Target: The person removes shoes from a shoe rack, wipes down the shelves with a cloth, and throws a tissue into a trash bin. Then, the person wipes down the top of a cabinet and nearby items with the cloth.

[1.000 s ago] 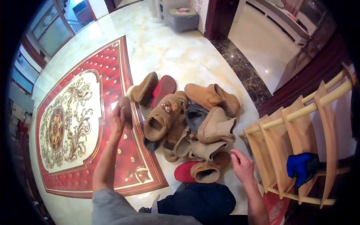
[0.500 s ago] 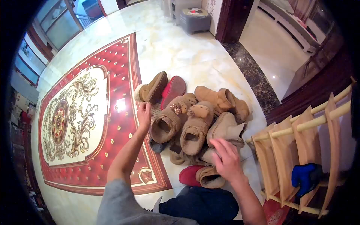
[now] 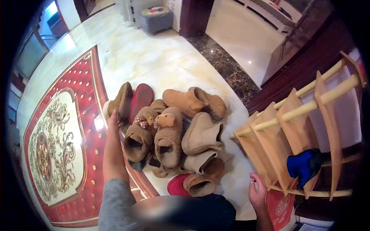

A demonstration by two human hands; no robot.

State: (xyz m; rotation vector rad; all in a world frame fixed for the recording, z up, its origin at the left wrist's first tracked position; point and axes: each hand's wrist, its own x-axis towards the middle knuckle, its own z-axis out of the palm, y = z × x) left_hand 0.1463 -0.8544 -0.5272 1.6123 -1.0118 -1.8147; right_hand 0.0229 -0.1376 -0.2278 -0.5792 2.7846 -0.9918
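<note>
A pile of footwear lies on the tiled floor before me. Near its left edge my left hand (image 3: 112, 125) is seen edge-on, fingertips beside an olive-brown shoe (image 3: 124, 102); its grip is unclear. My right hand (image 3: 257, 188) is off to the right of the pile, fingers apart and holding nothing. Two fuzzy brown slippers with animal faces (image 3: 138, 140) (image 3: 169, 144) sit side by side on top. Around them are a red-soled slipper (image 3: 142, 101), a tan boot (image 3: 183, 101), a beige boot (image 3: 198, 134), a red slipper (image 3: 177, 185) and a brown boot (image 3: 200, 185).
A wooden rack (image 3: 287, 117) stands tilted at the right with a blue and black item (image 3: 304, 165) on it. A red patterned rug (image 3: 86, 127) lies at the left. A grey stool (image 3: 156, 21) stands at the back, by a dark doorway.
A second fuzzy slipper has come to lie beside the first on the pile. My right hand has passed over the pile and moved back right. The view has shifted right.
</note>
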